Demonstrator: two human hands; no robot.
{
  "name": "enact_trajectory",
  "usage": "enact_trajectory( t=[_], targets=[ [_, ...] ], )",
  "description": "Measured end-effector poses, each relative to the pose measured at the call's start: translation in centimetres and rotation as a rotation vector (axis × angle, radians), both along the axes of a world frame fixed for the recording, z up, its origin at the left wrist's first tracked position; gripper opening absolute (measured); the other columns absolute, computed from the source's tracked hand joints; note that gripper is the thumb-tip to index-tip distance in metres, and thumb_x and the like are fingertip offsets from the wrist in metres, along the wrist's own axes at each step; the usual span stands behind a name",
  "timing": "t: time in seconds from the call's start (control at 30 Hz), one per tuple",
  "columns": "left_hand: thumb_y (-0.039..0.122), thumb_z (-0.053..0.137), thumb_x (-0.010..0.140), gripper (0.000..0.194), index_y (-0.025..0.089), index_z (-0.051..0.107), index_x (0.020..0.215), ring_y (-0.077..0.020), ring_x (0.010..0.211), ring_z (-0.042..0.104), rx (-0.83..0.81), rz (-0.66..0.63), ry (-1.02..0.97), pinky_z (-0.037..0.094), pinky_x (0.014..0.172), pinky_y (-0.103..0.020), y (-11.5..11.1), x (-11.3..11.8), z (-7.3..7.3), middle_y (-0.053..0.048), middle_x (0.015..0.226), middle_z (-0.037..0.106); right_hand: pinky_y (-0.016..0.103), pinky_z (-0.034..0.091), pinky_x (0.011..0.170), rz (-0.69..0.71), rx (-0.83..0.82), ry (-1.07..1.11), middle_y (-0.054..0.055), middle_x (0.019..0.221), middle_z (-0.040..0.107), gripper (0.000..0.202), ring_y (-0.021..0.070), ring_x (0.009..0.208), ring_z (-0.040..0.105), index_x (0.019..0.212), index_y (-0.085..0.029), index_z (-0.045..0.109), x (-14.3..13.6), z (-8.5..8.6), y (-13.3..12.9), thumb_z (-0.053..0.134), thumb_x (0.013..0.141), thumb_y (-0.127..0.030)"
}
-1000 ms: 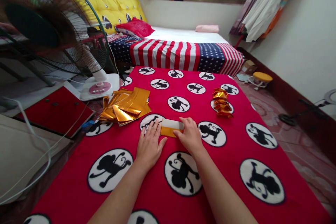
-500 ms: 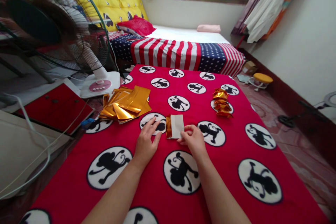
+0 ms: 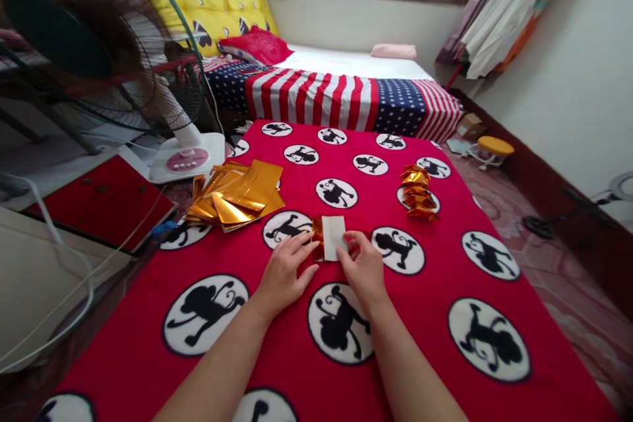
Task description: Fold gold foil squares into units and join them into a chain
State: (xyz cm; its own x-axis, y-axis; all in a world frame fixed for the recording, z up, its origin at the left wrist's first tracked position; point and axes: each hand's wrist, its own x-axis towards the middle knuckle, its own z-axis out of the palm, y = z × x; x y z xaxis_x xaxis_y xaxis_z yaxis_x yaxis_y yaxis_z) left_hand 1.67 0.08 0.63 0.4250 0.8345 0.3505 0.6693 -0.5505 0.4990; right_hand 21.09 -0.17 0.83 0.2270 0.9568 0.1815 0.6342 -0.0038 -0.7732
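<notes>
Both bare forearms come in from the bottom edge, angled inward. Left hand (image 3: 287,270) palm down, fingers slightly spread, thumb apart, fingertips at the foil side of a small folded rectangle of gold-foil paper, pale backing up (image 3: 334,239). Right hand (image 3: 364,268) has thumb and fingers pinched on its right edge. Rectangle lies flat between the hands on a desk covered in red cloth with black monkeys in white circles (image 3: 410,323). Loose pile of shiny gold foil sheets (image 3: 242,194) far left, row of folded gold foil pieces (image 3: 419,194) far right. Room: white-based fan (image 3: 185,148), blades blurred, at left; bed with star-and-stripe cover (image 3: 316,99) behind; yellow-topped stool (image 3: 495,146) at right.
</notes>
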Motion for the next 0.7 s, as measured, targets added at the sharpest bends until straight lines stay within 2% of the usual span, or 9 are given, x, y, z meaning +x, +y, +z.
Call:
enact_trajectory(
  t=[0.1,0.17,0.27,0.4,0.47,0.57,0.7],
  targets=[
    [0.027,0.056,0.090,0.037,0.024,0.059,0.127,-0.0255,0.130,0.050,-0.005,-0.003,-0.039,0.038,0.112,-0.050,0.0,-0.1,-0.1,-0.009,0.140,0.055,0.033,0.047,0.076,0.012,0.109,-0.225,0.006,0.096,0.060,0.024,0.0212,0.087,0.057,0.100,-0.023,0.070,-0.1,0.5,-0.4,0.060,0.079,-0.020],
    [0.026,0.056,0.090,0.037,0.024,0.059,0.126,-0.0254,0.129,0.051,-0.012,-0.006,-0.056,0.038,0.112,-0.051,0.1,-0.1,-0.2,-0.009,0.140,0.056,0.036,0.046,0.081,0.061,0.168,-0.298,0.007,0.101,0.058,0.027,0.0231,0.096,0.053,0.099,-0.026,0.073,-0.3,0.7,-0.6,0.059,0.079,-0.013],
    [0.025,0.056,0.090,0.036,0.023,0.060,0.126,-0.0251,0.128,0.052,-0.014,-0.006,-0.088,0.040,0.111,-0.050,0.1,-0.1,-0.4,-0.009,0.139,0.056,0.036,0.046,0.082,0.167,0.202,-0.331,0.007,0.104,0.057,0.037,0.0227,0.096,0.050,0.098,-0.028,0.074,-0.7,0.7,-0.7,0.054,0.079,-0.004],
    [0.023,0.055,0.090,0.037,0.023,0.060,0.127,-0.0244,0.129,0.051,-0.020,-0.006,-0.089,0.040,0.111,-0.049,0.1,-0.1,-0.4,-0.009,0.139,0.056,0.036,0.045,0.080,0.255,0.178,-0.345,0.007,0.100,0.061,0.039,0.0228,0.093,0.050,0.096,-0.027,0.074,-1.1,0.3,-0.5,0.049,0.080,-0.001],
    [0.023,0.055,0.090,0.039,0.023,0.058,0.129,-0.0245,0.131,0.050,-0.028,-0.019,-0.055,0.038,0.112,-0.049,0.1,-0.1,-0.2,-0.009,0.141,0.055,0.037,0.045,0.082,0.297,0.168,-0.303,0.006,0.100,0.064,0.037,0.0225,0.093,0.053,0.095,-0.025,0.072,-1.2,0.1,-0.4,0.048,0.080,-0.001],
    [0.025,0.055,0.090,0.044,0.023,0.055,0.134,-0.0261,0.136,0.044,-0.040,-0.077,0.055,0.034,0.113,-0.053,0.2,0.0,0.2,-0.008,0.143,0.053,0.035,0.046,0.088,0.320,0.181,-0.121,0.005,0.101,0.066,0.033,0.0204,0.095,0.057,0.094,-0.021,0.067,-1.1,-0.3,-0.3,0.045,0.080,-0.001],
    [0.029,0.055,0.091,0.044,0.025,0.055,0.134,-0.0274,0.140,0.039,-0.063,-0.116,0.154,0.030,0.114,-0.056,0.2,0.2,0.7,-0.007,0.145,0.052,0.034,0.048,0.089,0.181,0.250,0.074,0.008,0.101,0.064,0.025,0.0195,0.097,0.058,0.096,-0.019,0.060,-1.1,-0.3,-0.4,0.045,0.081,-0.006]
  ],
)
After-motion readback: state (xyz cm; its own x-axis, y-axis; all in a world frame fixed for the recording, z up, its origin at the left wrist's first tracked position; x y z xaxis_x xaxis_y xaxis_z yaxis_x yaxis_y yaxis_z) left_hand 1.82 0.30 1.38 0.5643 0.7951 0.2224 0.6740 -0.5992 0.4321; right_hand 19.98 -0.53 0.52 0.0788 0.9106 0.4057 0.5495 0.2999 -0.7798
